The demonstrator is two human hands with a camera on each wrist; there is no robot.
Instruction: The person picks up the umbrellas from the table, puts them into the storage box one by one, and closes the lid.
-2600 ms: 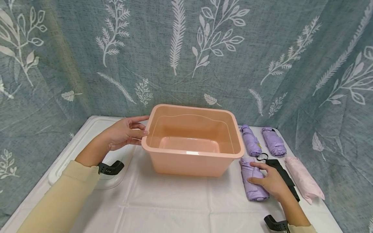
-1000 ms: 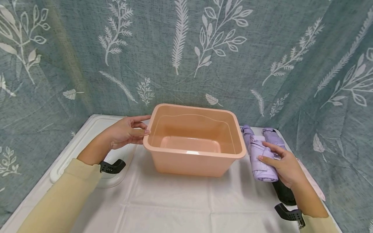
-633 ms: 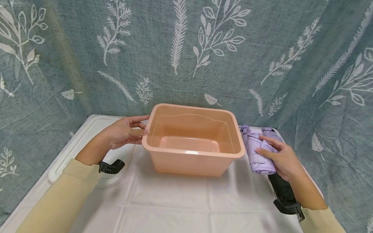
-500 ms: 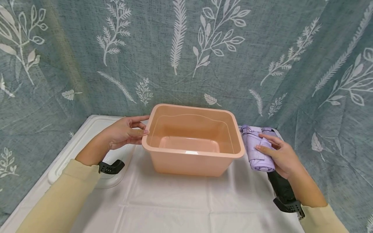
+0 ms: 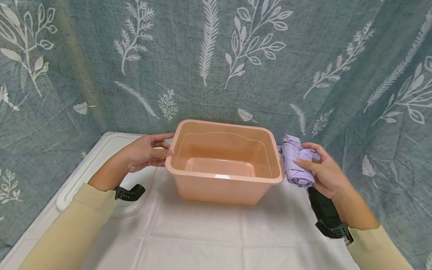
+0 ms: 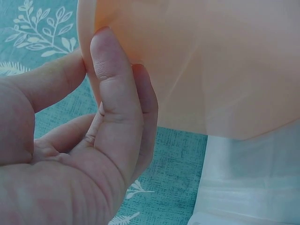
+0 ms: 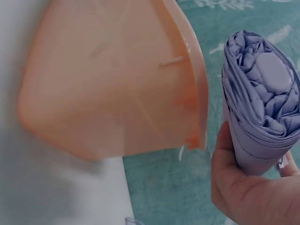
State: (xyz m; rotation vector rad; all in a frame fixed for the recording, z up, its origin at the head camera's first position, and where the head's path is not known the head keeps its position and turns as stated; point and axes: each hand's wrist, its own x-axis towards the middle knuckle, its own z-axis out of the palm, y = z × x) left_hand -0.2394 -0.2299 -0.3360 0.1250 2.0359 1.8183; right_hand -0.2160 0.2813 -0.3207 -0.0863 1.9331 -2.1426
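A peach plastic tub [image 5: 216, 191] stands on the white-covered table. My left hand [image 5: 143, 153] pinches its left rim, thumb on one side and fingers on the other; the left wrist view shows the fingers [image 6: 117, 103] against its outer wall. On the right, my right hand [image 5: 324, 170] grips a folded lilac umbrella [image 5: 297, 167], raised beside the tub's right rim. In the right wrist view the umbrella's [image 7: 274, 75] round handle end faces the camera, with pleated fabric around it. Behind it, the other lilac umbrellas are mostly hidden.
A white plastic lid [image 5: 111, 146] lies at the left under my forearm. A black umbrella [image 5: 324, 206] lies on the right side, partly covered by my right wrist. A blue-green curtain [image 5: 216, 75] with white leaf prints hangs behind the table [image 5: 195, 240].
My right hand took hold of the near lilac umbrella, lifted it from the table and carried it farther back, up beside the tub's right rim. The left hand stayed on the tub.
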